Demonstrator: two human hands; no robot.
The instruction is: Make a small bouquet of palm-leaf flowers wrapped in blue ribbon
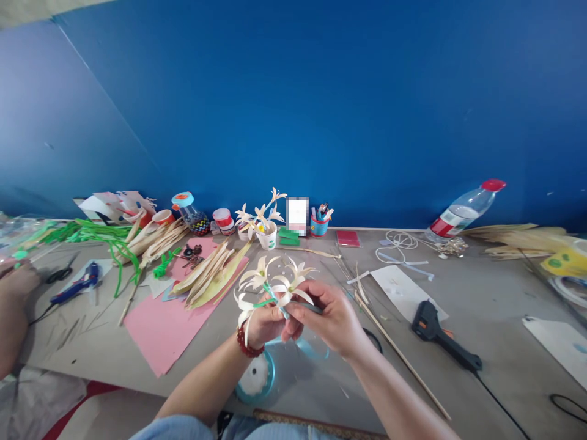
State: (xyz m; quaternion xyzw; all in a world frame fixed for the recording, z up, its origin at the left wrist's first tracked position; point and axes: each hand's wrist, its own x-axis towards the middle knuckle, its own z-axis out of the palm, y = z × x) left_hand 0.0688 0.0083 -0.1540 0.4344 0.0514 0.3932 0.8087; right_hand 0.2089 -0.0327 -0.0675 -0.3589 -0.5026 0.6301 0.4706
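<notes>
My left hand (267,322) is closed round the stems of a bunch of cream husk flowers (290,287). The petals spread above and to the left of the fingers, with green and light blue wrapping near the stems. Against the bunch, my right hand (331,315) is pinched on a narrow bluish strip that appears to be ribbon. Light blue ribbon (312,350) loops below this hand. A ribbon spool (255,374) lies on the table beneath my left wrist. My fingers hide the lower stems.
Near my right forearm lie a thin stick (403,363) and a black glue gun (443,337). To the left are pink paper (160,330), dried husks (206,275) and a blue glue gun (82,283). Potted flowers (266,237) stand behind. Another person's arm (13,305) rests far left.
</notes>
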